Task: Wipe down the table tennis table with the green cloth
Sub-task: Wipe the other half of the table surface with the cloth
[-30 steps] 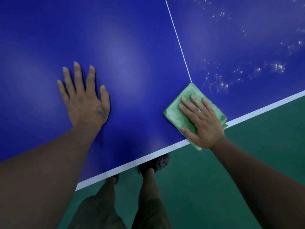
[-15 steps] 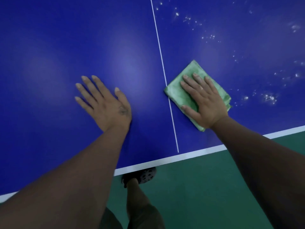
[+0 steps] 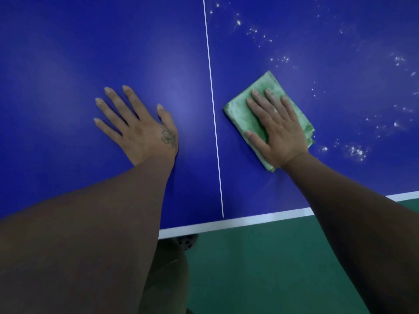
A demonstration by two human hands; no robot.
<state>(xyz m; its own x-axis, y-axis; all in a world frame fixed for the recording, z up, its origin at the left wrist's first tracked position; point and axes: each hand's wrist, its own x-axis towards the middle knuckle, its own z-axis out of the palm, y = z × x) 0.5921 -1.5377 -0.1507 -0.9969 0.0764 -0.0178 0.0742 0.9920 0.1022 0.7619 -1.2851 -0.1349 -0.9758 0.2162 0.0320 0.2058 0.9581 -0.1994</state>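
Pressed flat under the spread right hand [image 3: 278, 130], fingers straight: a folded square of soft green cloth [image 3: 238, 109], centre right of the frame, on the glossy blue table tennis table [image 3: 68, 64], just right of the thin white centre line [image 3: 212, 98]. Braced palm-down at centre left: the left hand [image 3: 140, 128], fingers splayed, gripping nothing. Likely trouble: skimming past the white specks [image 3: 357, 151] scattered from lower right to upper right, through short strokes or slack pressure. Could also smear instead of lifting, with one dirty fold. Near the white edge stripe [image 3: 249, 220], easy to sweep grit, or the cloth itself, onto the green floor [image 3: 272, 268].
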